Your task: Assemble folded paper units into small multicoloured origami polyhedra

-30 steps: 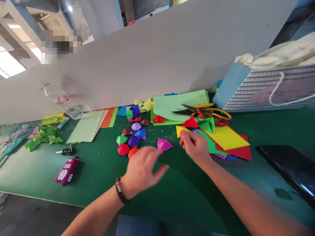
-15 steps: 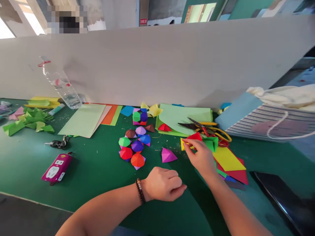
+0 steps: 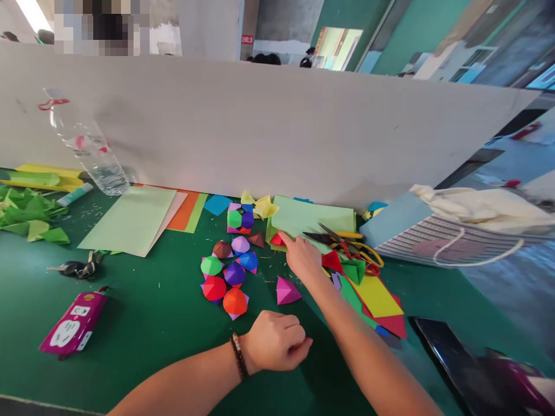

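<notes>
right hand (image 3: 303,258) moved left, fingertip on red origami piece (image 3: 274,240)

Red paper (image 3: 276,240), apparently folded, under right hand (image 3: 303,258), blurred patch (image 3: 102,28) overhead

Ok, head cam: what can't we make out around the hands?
Head view, all:
Red folded-paper piece: mostly covered by the right hand.
Left hand: curled fingers hide whether anything is in the palm.
Pixelated rectangular patch: blurred, cut off by the top edge.
Glossy purple object: cut off by the lower right corner, kind unclear.
Magenta printed packet: small print too small to read.
</notes>
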Motion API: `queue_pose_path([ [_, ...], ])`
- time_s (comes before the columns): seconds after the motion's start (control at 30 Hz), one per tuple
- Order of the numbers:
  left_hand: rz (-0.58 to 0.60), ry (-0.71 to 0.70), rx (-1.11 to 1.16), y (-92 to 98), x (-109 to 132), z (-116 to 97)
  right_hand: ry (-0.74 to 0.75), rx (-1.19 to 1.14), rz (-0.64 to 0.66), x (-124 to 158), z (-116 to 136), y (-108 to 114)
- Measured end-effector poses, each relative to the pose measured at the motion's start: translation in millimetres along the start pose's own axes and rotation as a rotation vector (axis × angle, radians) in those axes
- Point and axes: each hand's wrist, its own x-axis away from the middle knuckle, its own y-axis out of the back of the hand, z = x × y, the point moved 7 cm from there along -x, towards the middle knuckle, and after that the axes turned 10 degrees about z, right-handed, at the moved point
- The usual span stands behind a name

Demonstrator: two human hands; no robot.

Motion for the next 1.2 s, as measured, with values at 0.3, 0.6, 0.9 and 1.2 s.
queue_pose_path([
  [0.3,-0.022,0.112,0.115,13.4,-3,10,0.001,-0.256,-0.098,33,-5,19],
  [0.6,-0.348,0.596,0.448,52.9,-6,48,0.369,-1.494,-0.041,94,-6,6],
  [0.9,-0.283,0.744,0.424,34.9,-24,66,0.352,-1.366,0.009,92,-11,0],
  [1.2,-0.228,0.728,0.363,25.8,-11,59,0.332,-1.096,-0.102,102,-12,2],
])
